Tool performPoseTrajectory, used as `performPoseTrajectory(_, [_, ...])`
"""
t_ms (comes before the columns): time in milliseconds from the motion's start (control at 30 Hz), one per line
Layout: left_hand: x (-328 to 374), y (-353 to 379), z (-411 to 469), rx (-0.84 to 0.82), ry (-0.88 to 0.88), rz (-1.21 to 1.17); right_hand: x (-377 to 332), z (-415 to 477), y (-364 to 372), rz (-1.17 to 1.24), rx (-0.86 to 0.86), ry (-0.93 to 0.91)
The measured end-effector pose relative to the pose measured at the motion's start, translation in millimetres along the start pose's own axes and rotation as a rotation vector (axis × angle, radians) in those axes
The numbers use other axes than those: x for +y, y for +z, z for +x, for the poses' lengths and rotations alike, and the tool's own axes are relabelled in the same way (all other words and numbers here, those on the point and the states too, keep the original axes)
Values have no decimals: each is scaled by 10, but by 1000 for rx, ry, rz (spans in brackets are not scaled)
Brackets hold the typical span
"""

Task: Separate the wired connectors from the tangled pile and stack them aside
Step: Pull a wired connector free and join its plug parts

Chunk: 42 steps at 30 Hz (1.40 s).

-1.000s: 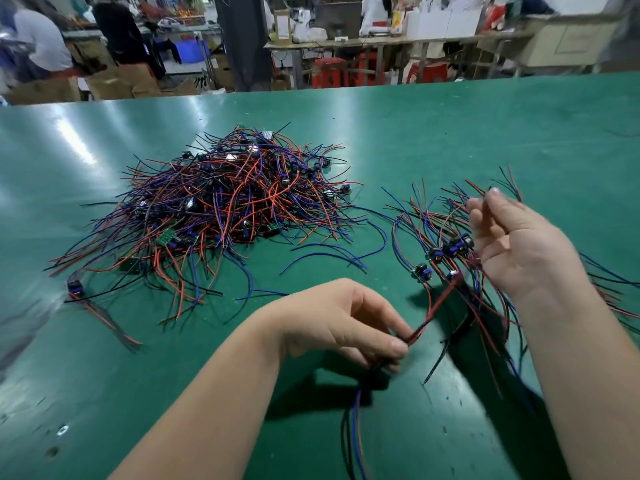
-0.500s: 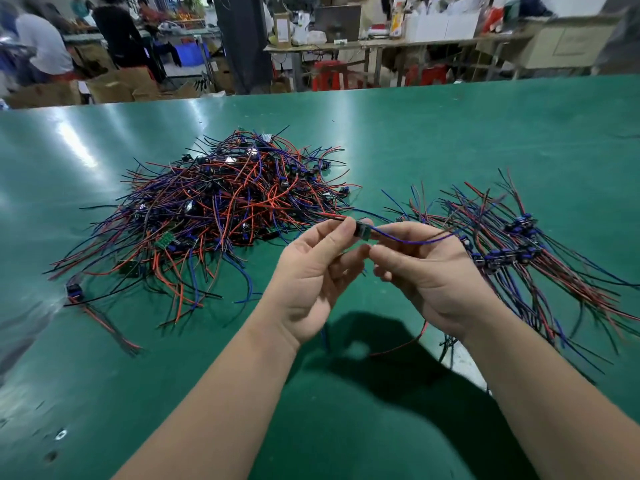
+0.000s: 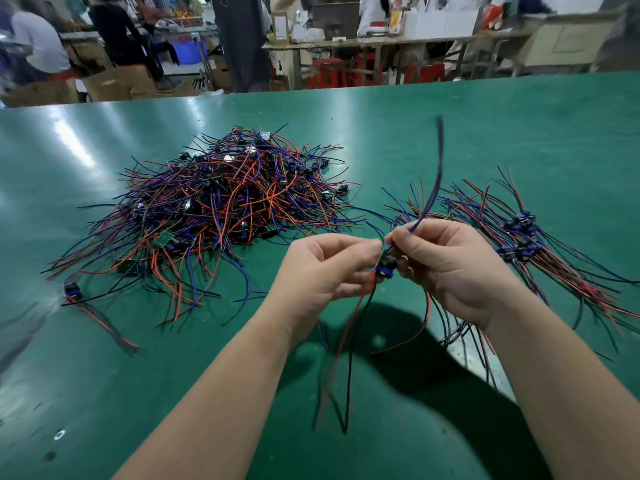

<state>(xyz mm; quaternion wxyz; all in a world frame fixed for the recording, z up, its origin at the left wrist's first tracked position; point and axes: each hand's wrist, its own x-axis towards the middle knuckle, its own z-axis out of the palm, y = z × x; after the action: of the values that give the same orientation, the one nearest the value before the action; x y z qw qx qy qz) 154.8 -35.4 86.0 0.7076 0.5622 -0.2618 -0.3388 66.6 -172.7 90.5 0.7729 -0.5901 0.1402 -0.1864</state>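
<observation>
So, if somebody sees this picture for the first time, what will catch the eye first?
First the big pile of red, blue and black wires, left of centre on the green table. Then, in front, the left hand and right hand pinching one connector between them, its blue wire sticking up. A tidier stack lies at the right.

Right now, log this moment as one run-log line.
left hand: pinches connector | right hand: pinches blue wire | tangled pile: on table, left of hands | sorted stack: right of hands
</observation>
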Motion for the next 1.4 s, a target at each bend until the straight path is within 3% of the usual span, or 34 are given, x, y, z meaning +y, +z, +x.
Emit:
performPoseTrajectory(167, [-98, 78, -26, -7, -62, 241, 43, -4, -8, -221, 48, -33])
performPoseTrajectory(400, [-77, 46, -46, -145, -240, 259, -135, 20, -198, -104, 300, -37])
performPoseTrajectory(700, [-80, 36, -88, -238, -337, 383, -199, 64, -342, -17, 422, -111])
performPoseTrajectory(1200, [-89, -44, -75, -300, -369, 426, -67, 64, -260, -188, 506, -284])
performPoseTrajectory(1333, [-110, -42, -42, -182, -299, 309, -128, 84, -322, -188, 502, -259])
performPoseTrajectory(1400, [-132, -24, -1, -52, -237, 202, -143, 84, -343, -352, 495, -253])
